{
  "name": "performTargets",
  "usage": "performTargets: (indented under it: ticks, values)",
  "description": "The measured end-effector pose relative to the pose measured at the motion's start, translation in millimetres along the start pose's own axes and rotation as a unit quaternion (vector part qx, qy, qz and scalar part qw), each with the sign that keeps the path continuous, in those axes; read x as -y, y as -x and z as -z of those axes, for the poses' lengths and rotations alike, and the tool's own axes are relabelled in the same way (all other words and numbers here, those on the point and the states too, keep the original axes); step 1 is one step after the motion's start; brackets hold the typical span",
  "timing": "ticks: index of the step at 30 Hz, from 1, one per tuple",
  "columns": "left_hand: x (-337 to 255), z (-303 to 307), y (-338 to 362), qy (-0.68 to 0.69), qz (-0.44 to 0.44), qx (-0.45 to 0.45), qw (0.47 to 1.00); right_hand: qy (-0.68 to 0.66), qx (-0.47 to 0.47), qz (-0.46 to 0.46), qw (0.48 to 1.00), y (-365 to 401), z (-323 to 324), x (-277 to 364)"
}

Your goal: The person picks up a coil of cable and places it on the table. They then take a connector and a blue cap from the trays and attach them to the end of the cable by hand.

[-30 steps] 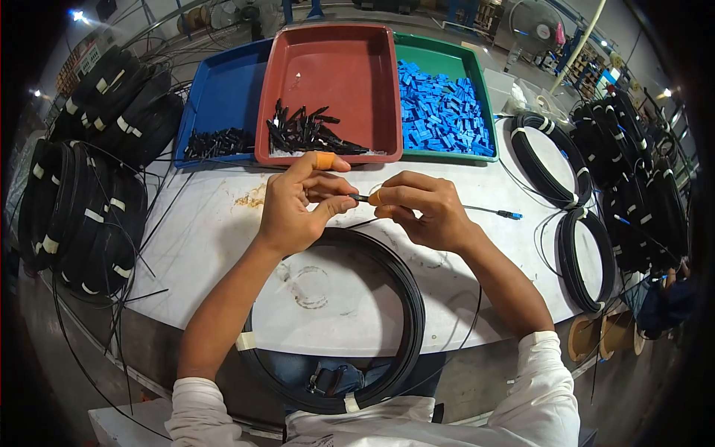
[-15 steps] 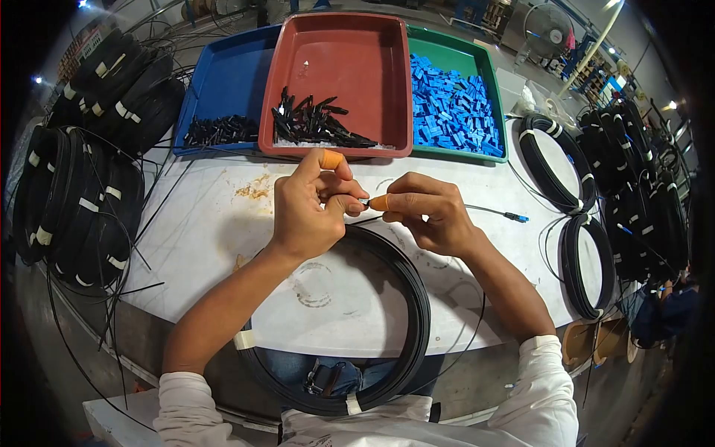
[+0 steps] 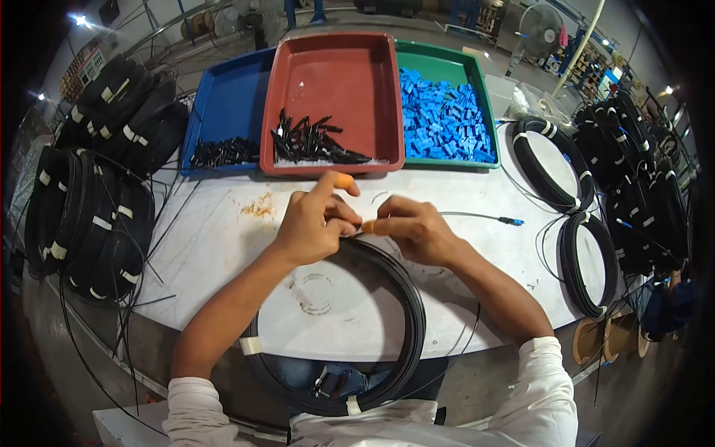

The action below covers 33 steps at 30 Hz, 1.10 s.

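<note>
**Head view.** Left hand [image 3: 316, 223] and right hand [image 3: 413, 229] meet just in front of the red tray [image 3: 335, 59]. The fingertips of both are pinched shut on the cable end [image 3: 363, 228], held above the worktop [image 3: 216, 238]. From that grip the thin cable [image 3: 462, 214] runs to a blue plug [image 3: 509, 220] lying right of the tray's front corner. A black coil [image 3: 412, 298] lies nearer the person than the tray, under the wrists.

**Likely hazards:**
- The cable end may slip from the capped fingertips [image 3: 370, 226] and drop inside the black coil.
- A hard squeeze or twist may kink the thin cable.
- A tug could drag the blue plug into the side coils [image 3: 573, 253].
</note>
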<state>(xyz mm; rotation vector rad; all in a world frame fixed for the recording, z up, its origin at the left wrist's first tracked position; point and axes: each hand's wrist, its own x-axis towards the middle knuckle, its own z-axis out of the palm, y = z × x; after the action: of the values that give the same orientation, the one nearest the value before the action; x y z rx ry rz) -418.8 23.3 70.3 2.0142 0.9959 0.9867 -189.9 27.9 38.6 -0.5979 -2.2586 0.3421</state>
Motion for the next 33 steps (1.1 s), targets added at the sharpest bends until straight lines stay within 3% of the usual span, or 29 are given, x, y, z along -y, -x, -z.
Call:
performTargets:
  ticks: [2,3,4,5,9,11,19,22,24,25,30,33]
  values:
    - [0,20,-12,0.057,0.0,0.114,0.992,-0.066,0.072,-0.059,0.993,3,3,-4]
    - [13,30,-16,0.02,-0.052,0.085,0.995,-0.084,0.043,-0.058,0.994,4,-3,-8]
    - [21,40,-22,-0.017,-0.104,0.053,0.993,-0.102,0.061,-0.115,0.986,2,0,-1]
    - [27,52,-27,-0.11,-0.115,-0.007,0.987,-0.104,0.057,-0.117,0.986,4,-4,-5]
    - [57,95,-53,-0.238,-0.09,-0.017,0.967,-0.091,0.092,-0.114,0.985,8,-12,-12]
    - [75,108,-67,-0.26,-0.083,0.127,0.954,-0.081,0.093,-0.093,0.988,10,-15,-16]
    - [92,94,-109,-0.232,-0.045,0.18,0.955,-0.066,0.097,-0.121,0.986,4,-15,-13]
    - [100,88,-120,-0.188,0.017,0.197,0.962,-0.089,0.096,-0.145,0.981,1,-15,-14]
    - [108,83,-125,-0.252,-0.128,0.192,0.94,-0.092,0.094,-0.149,0.98,2,-16,-14]
    - [110,81,-126,-0.257,-0.16,0.195,0.933,-0.091,0.09,-0.146,0.981,1,-15,-14]
    - [111,81,-136,-0.231,-0.195,0.215,0.929,-0.078,0.095,-0.142,0.982,1,-14,-13]
    - [106,84,-138,-0.282,-0.189,0.232,0.912,-0.08,0.089,-0.138,0.983,3,-16,-13]
